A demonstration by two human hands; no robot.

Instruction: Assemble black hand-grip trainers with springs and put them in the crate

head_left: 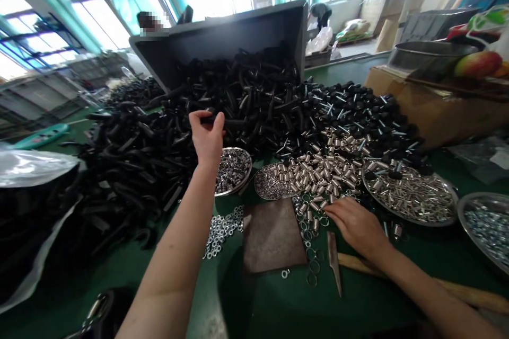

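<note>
My left hand (207,135) reaches into the heap of black curved handles (242,98), its thumb and fingers closed around a dark handle (234,125). Part of that piece is hidden by the fingers. At the near edge of a pile of metal springs (318,172) is my right hand (356,225), fingers together and pointing down among springs and thin rings. What its fingertips pinch, if anything, is hidden. Between the hands lies a flat brown metal plate (274,235), with loose nuts (225,230) along its left side. Thin metal rings (313,266) lie to its right.
A grey bin (304,37) lies tipped behind the handles. Dishes of small metal parts (421,196) stand at right and a smaller dish (234,169) in the middle. A hammer (334,265) lies under my right forearm. Black knobs with screws (358,103) spread beside a cardboard box (429,111).
</note>
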